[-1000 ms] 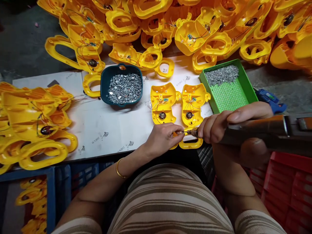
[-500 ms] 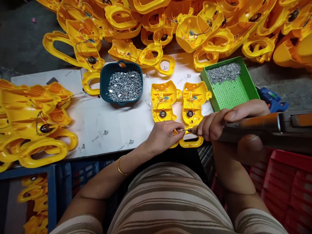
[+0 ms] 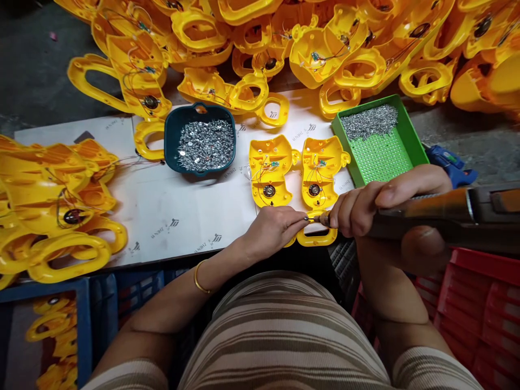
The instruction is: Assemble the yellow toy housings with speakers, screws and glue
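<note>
Two yellow plastic shells lie side by side on the white board, inner sides up with wires and round speakers: a left shell and a right shell. My right hand is wrapped round an electric screwdriver, whose tip points left over the handle loop of the right shell. My left hand rests on the handle end of the left shell, its fingers pinched at the screwdriver tip on something too small to name.
A dark teal bowl of silver screws sits left of the shells. A green tray with screws stands at the right. Heaps of yellow shells fill the left and far side. Red crate at right, blue crate at left.
The camera shifted slightly. My hands stay at the handle ends of the two shells, left fingers still pinched at the screwdriver tip.
</note>
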Motion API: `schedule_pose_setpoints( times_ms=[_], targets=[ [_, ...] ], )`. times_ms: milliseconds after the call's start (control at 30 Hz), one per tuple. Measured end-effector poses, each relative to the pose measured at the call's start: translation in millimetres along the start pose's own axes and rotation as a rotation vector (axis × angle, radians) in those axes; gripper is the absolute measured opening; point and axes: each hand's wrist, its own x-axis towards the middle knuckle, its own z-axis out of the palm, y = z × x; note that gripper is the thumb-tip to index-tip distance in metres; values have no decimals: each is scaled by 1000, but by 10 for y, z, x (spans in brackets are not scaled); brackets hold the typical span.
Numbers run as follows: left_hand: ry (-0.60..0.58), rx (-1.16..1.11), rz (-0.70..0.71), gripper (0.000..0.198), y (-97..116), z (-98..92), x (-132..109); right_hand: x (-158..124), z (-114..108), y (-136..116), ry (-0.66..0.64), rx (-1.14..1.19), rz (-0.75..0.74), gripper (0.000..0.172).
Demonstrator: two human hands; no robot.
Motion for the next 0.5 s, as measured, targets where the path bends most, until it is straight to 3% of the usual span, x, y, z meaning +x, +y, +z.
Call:
schedule_pose_setpoints(
  times_ms=[100, 167, 333, 400, 500],
  targets=[
    [3, 1, 27, 28, 10, 7, 1, 27, -77, 39, -105, 11, -61, 24],
    [35, 7, 23, 25, 19, 8, -5, 44, -78, 35, -98, -10, -101, 26],
    [291, 260, 74, 30, 85, 37, -44, 125, 62, 17, 226, -106, -242, 21],
    [271, 366, 168, 27, 131, 85, -50, 172, 93, 78, 295, -132, -277, 19],
    [128, 444, 264, 36, 191, 194, -39, 227, 69, 247, 310, -173, -311, 20]
  ],
)
